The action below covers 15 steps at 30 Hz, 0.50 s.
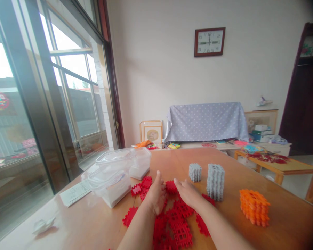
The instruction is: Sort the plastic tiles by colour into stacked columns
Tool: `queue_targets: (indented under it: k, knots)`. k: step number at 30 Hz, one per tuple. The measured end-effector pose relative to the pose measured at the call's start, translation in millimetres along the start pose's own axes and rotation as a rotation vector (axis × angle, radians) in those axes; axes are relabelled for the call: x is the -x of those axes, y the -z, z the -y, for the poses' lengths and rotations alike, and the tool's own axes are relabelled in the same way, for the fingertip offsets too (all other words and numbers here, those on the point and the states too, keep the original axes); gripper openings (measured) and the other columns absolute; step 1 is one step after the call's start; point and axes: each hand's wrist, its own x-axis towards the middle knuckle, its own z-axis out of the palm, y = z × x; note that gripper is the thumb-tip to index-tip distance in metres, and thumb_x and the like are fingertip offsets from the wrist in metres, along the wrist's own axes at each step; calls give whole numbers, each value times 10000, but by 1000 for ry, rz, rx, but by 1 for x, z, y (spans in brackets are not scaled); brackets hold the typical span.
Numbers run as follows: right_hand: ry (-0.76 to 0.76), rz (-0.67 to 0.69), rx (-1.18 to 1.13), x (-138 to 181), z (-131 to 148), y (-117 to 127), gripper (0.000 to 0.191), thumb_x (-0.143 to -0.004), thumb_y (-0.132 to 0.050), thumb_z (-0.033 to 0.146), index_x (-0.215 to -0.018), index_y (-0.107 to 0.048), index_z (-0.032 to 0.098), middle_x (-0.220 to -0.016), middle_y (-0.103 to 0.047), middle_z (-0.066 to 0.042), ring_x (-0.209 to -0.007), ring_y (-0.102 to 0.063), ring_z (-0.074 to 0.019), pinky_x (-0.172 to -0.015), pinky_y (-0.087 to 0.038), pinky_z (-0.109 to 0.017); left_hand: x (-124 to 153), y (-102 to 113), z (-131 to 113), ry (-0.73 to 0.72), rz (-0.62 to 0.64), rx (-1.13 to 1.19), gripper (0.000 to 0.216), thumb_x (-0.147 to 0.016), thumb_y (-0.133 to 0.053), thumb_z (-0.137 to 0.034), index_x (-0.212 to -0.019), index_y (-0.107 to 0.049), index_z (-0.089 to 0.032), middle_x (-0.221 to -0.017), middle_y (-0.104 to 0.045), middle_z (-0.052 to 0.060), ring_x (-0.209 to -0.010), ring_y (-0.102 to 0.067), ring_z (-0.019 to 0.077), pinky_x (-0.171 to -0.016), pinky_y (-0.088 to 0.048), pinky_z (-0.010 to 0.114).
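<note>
Red square interlocking plastic tiles with toothed edges [182, 234] lie in a loose spread on the wooden table, between and around both hands. My left hand [157, 194] rests on edge among them, thumb up and fingers stretched out, with its palm facing right. Opposite it, my right hand [187, 193] reaches in low over the tiles, palm turned inward. Its lower fingers are partly hidden. Between the two hands a red tile [171, 186] shows just beyond the fingertips. I see nothing gripped in either hand.
Right of my hands stand a short grey tile stack [195, 172], a taller grey stack [215, 182] and an orange stack [254, 207]. Clear plastic containers [112, 187], a paper sheet [75, 193] and a crumpled wrapper [43, 225] are on the left. The wooden table [232, 236] bears them all.
</note>
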Motion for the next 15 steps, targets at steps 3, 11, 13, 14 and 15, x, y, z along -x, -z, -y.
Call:
queue_targets:
  k: [3, 11, 13, 14, 15]
  knots:
    - [-1, -3, 40, 0, 0, 2, 754, -992, -175, 694, -928, -754, 216, -1176, -742, -154, -1424, -450, -375, -1104, -346, -500, -1, 1, 0, 5, 5, -8, 1156, -815, -432, -862, -1624, -148, -87, -1696, -96, 174, -1569, -103, 313, -1288, -100, 414]
    - [12, -26, 170, 3, -10, 7, 440, -991, -388, 481, -917, -746, 236, -1169, -730, -131, -1461, -364, -399, -1087, -339, -533, -6, 5, 4, -5, 0, 19, 1184, -775, -477, -878, -1611, -205, -86, -1685, -169, 187, -1565, -108, 330, -1285, -139, 423]
    - [28, -21, 196, 4, -11, 8, 380, -973, -427, 421, -847, -737, 241, -1092, -742, -120, -1431, -405, -391, -1078, -346, -516, -6, 5, 4, -9, -7, 22, 1182, -775, -477, -878, -1610, -205, -87, -1686, -167, 191, -1565, -122, 329, -1285, -133, 424]
    - [32, -21, 205, 5, -11, 8, 369, -967, -430, 397, -814, -728, 242, -1065, -743, -114, -1414, -426, -387, -1068, -355, -504, -5, 4, 3, -11, -5, 22, 1183, -777, -473, -877, -1613, -194, -87, -1688, -155, 193, -1566, -116, 326, -1285, -126, 424]
    - [34, -22, 212, 5, -11, 9, 363, -961, -430, 376, -787, -718, 241, -1046, -744, -108, -1400, -442, -383, -1055, -367, -493, -5, 4, 3, -13, -2, 22, 1184, -783, -465, -877, -1615, -179, -85, -1690, -138, 196, -1569, -101, 322, -1285, -118, 423]
